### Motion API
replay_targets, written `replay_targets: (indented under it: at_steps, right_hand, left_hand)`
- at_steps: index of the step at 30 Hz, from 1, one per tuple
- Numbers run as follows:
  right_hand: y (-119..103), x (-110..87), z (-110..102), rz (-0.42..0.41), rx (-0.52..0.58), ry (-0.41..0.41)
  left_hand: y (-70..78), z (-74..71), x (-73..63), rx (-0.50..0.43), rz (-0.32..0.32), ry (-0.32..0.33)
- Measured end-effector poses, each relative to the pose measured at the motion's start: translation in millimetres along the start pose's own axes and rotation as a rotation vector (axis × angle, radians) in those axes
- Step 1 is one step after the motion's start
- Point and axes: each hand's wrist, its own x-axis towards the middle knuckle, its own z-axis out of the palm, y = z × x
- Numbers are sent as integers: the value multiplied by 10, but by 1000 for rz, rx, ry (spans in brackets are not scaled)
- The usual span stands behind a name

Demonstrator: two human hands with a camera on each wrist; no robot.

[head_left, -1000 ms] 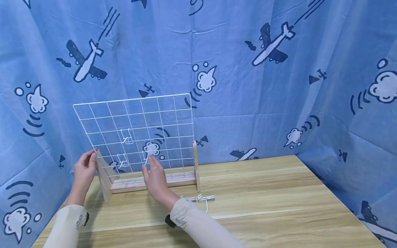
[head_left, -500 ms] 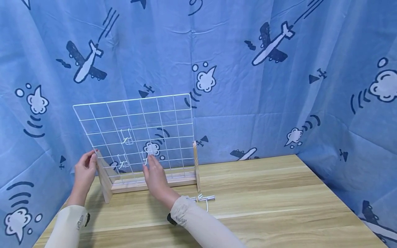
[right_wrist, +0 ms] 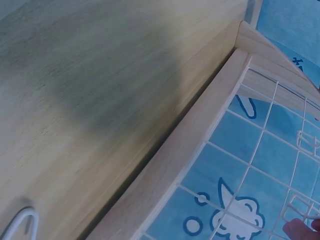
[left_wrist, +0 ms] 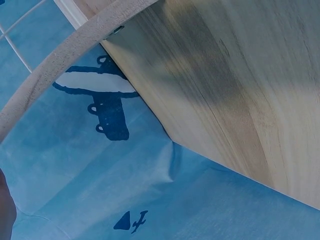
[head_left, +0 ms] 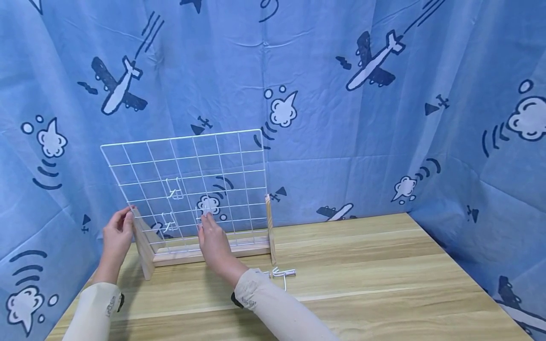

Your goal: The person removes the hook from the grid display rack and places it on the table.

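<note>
A white wire grid panel (head_left: 194,136) stands upright in a wooden stand (head_left: 145,251). My left hand (head_left: 117,233) pinches the top of the stand's left side piece, at the grid's edge. My right hand (head_left: 215,244) is in front of the grid, its fingertips pinching a white wire hook (right_wrist: 295,206) against the mesh; the fingers partly cover it. Two similar hooks hang on the grid left of this hand, an upper hook (head_left: 174,193) and a lower hook (head_left: 169,226). In the left wrist view only a bit of the hand (left_wrist: 5,212) shows.
On the wood-grain table (head_left: 367,265), a loose wire hook (head_left: 284,272) lies right of the stand. Beside it another hook (head_left: 267,273) is mostly hidden by the right sleeve. A blue curtain (head_left: 315,156) with airplane prints surrounds the table's back and sides.
The right thumb and fingers have drawn slightly closer together over the hook, covering more of its prong. The left hand and the stand look the same.
</note>
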Motion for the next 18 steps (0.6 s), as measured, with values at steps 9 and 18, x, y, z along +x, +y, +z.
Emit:
replay_targets:
  at_steps: [9, 18]
  right_hand:
    - [22, 0, 12, -7, 25, 16]
    - [43, 6, 6, -42, 54, 54]
  left_hand:
    - [7, 3, -8, -16, -10, -20]
    - [11, 1, 0, -7, -19, -8]
